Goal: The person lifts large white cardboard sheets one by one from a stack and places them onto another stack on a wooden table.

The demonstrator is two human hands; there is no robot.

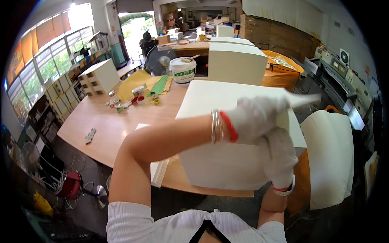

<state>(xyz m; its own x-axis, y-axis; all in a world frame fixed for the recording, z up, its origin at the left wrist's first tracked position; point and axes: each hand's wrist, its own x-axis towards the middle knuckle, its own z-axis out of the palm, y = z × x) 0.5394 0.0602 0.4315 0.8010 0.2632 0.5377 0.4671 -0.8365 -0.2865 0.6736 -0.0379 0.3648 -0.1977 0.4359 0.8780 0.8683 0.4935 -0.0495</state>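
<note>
In front of me a tall white block [227,162], which looks like stacked paper sheets, stands at the table's near right corner. My left arm reaches across it, and my left hand [257,115], in a white glove, is over its right part. A blurred strip of white paper [304,99] sticks out past the fingertips, which look closed on it. Just below, my gloved right hand [280,158] is at the block's right front edge. Its fingers are blurred and partly behind the left hand.
The wooden table [105,133] bears yellow and green sheets [139,83], tape rolls [140,100], a white bucket [182,70] with a brush, and more white blocks [239,60]. A white bulky piece [327,158] stands at right. A red stool [73,184] is at lower left. A person [148,42] sits far back.
</note>
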